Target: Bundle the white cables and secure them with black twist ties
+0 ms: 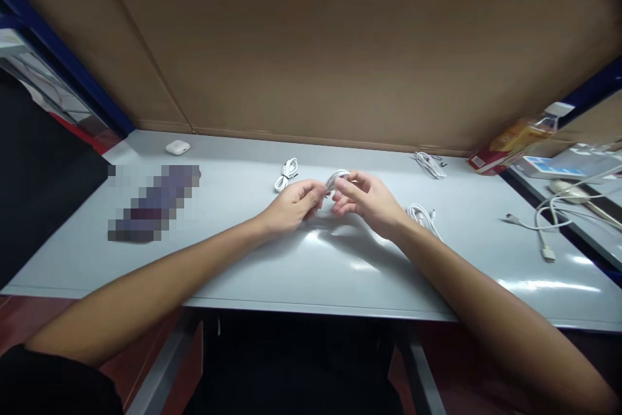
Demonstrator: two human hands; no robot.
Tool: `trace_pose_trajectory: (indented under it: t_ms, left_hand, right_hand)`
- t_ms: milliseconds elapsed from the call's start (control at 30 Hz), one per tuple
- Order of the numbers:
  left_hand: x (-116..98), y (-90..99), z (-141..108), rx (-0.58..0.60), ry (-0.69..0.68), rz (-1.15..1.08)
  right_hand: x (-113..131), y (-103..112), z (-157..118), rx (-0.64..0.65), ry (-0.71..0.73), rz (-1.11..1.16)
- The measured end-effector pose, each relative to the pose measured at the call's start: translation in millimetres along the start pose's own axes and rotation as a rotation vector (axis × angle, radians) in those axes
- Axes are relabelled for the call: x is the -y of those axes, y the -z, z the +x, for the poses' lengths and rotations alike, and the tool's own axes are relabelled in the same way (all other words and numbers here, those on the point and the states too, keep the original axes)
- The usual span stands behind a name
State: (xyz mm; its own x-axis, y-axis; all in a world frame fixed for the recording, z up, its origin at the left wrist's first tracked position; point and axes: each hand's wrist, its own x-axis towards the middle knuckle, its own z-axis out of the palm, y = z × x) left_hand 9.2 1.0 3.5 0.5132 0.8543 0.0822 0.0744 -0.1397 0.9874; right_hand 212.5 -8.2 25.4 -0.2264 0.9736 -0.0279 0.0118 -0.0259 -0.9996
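Head view: looks forward and down across a pale grey table (340, 272), with both forearms reaching in from the lower corners.
Left hand (295, 204): fingers curled nearly closed, holding the white cable coil (337, 177) from its left.
Right hand (365, 202): half curled, fingertips holding the same coil from its right.
Coil: between the two hands, over the table.
Hidden: fingers cover much of the coil, so its ends cannot be made out; a small dark bit at its lower left is too small to name.
Blurred: a pixelated object (153, 204) lies on the table, well left of the coil; its kind cannot be told.
Other cables: a bundled white cable (286, 175) lies just behind and left of the coil, a second (422, 217) near to its right, a third (431, 165) behind and further right. Loose white cables (547, 221) lie well right.
Surface: a white earbud case (177, 147) sits far left of the coil, along the table's back edge.
Room: a cardboard wall (311, 46) rises behind the table, and a blue shelf frame (63, 59) stands far left of the coil.
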Motion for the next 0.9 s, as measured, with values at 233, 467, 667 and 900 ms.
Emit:
trace_pose_trajectory:
  t_ms: [233, 467, 667, 900]
  left_hand:
    - [-2.2, -6.2, 0.2, -0.078, -0.037, -0.052]
    - [-2.3, -9.0, -0.5, -0.106, 0.014, -0.244]
    - [1.3, -7.6, 1.9, -0.127, 0.014, -0.204]
    - [-1.7, -6.8, 1.6, -0.190, 0.140, -0.160]
  right_hand:
    - [-3.2, -3.4, -2.6, 0.158, -0.006, -0.055]
    - [-2.7, -0.4, -1.2, 0.277, -0.106, 0.144]
    - [0.6, -3.3, -2.6, 0.141, 0.020, -0.100]
    - [-9.3, -3.7, -1.9, -0.033, 0.356, -0.608]
